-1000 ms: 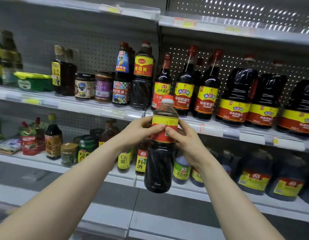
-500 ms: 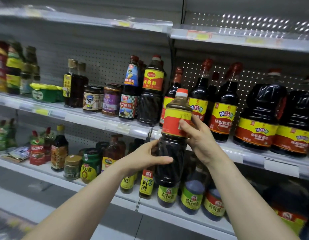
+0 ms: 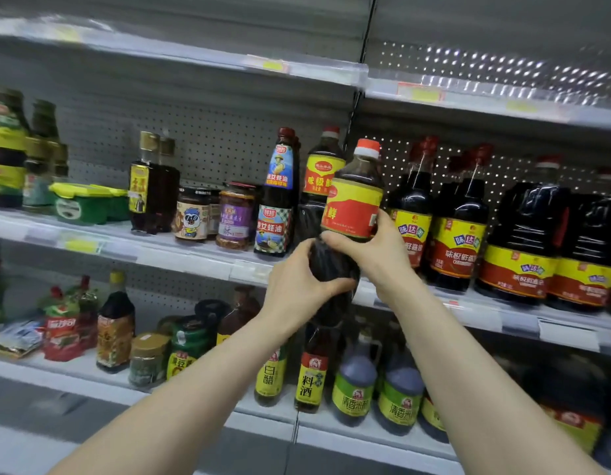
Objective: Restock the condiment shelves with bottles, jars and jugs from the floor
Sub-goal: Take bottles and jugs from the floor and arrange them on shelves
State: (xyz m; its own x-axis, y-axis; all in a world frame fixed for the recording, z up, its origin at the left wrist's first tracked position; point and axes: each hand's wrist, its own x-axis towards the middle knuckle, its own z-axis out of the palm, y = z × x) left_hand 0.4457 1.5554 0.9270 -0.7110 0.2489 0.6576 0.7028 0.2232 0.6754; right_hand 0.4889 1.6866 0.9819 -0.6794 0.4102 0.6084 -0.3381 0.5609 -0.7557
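Two bare forearms reach up from the near edge. The left hand [image 3: 297, 286] curls round the dark lower body of the soy sauce bottle [image 3: 357, 186]; the right hand [image 3: 372, 255] grips it at the label's lower edge. The bottle hangs in the air, slightly tilted, in front of the middle shelf [image 3: 180, 258]. Full of dark liquid, it looks heavy, and its smooth plastic is probably slippery, so I'd trust the narrowed body over the cap. Farther back stands a matching bottle [image 3: 322, 173]; the held bottle hides any room beside it.
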